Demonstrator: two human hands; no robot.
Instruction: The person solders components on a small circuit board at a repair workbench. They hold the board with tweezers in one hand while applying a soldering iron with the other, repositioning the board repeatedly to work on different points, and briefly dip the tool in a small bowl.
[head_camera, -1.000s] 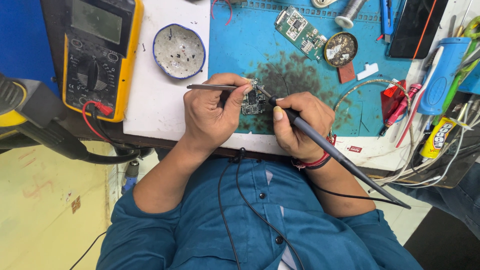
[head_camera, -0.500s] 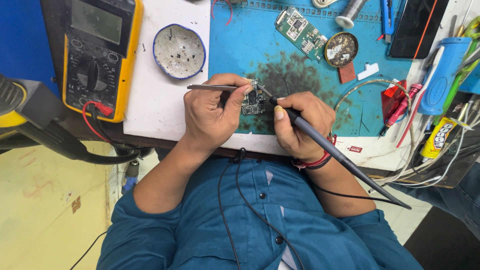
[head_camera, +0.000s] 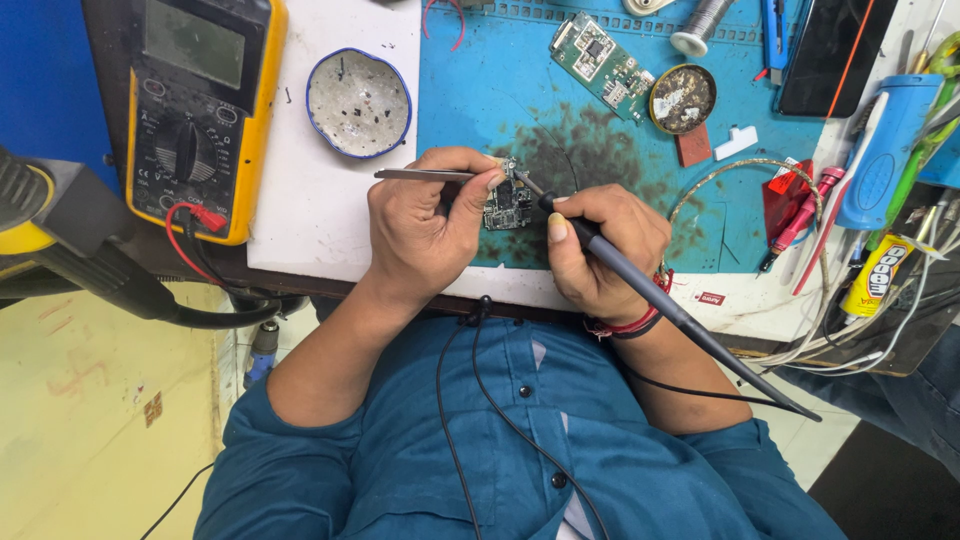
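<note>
The left hand (head_camera: 425, 225) was closed around thin metal tweezers (head_camera: 430, 175); the tweezers lay flat, and their tip met the top of a small board (head_camera: 507, 205); the board sat on the blue mat (head_camera: 480, 90), right between the two hands. The right hand (head_camera: 600, 250) was closed around a black iron (head_camera: 680, 320), held like a pen; the iron's thin tip touched the board near the tweezers; its black cord ran back past the wrist. The mat was dark and dirty around the board.

A white bowl (head_camera: 358, 102) with a blue rim stood on the white part of the surface (head_camera: 320, 210), near the left hand; a yellow meter (head_camera: 195, 110) lay left of the bowl, with a red plug in it. A green board (head_camera: 600, 55) lay farther up the mat; a round tin (head_camera: 683, 98) sat just beside it.
</note>
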